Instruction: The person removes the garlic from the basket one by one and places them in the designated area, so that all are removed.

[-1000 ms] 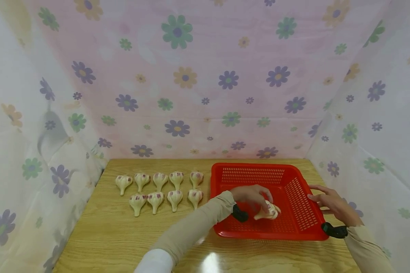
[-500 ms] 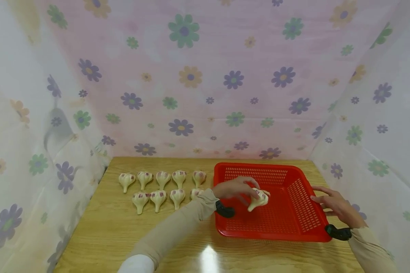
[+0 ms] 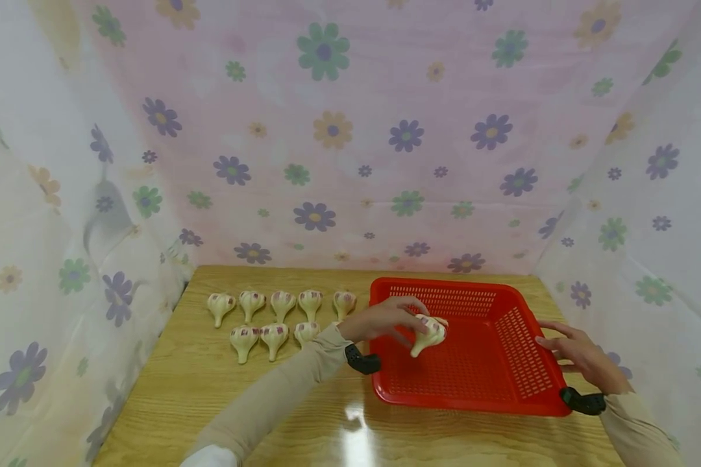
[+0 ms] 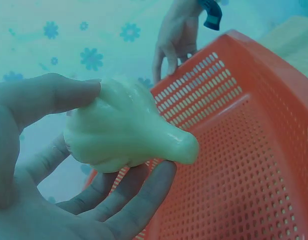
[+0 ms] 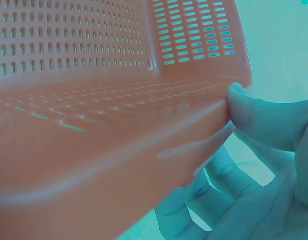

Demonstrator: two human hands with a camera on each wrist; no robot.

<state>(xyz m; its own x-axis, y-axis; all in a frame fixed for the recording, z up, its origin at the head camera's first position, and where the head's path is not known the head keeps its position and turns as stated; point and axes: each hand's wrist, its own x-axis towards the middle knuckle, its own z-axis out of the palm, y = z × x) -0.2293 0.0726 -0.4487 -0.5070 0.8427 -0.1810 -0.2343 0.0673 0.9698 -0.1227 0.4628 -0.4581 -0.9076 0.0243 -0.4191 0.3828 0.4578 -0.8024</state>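
My left hand [image 3: 382, 321] holds a garlic bulb [image 3: 429, 334] over the left part of a red perforated plastic basket [image 3: 473, 366]. In the left wrist view, the thumb [image 4: 59, 97] presses the top of the pale bulb and curled fingers support it from below, its stem pointing right. My right hand [image 3: 584, 357] grips the basket's right rim. Its thumb [image 5: 263, 120] lies on the rim in the right wrist view, with the other fingers curled beneath the outer edge.
Left of the basket, several more garlic bulbs [image 3: 282, 305] lie in two rows on the wooden table [image 3: 169, 402], stems toward the front. The left sleeve [image 3: 269, 395] crosses close to the front row and covers part of it. Flowered cloth [image 3: 350, 162] walls in the table's back and sides.
The left hand has lifted the garlic bulb from low in the basket and carried it left, toward the rows. The right hand stays at the basket's rim.
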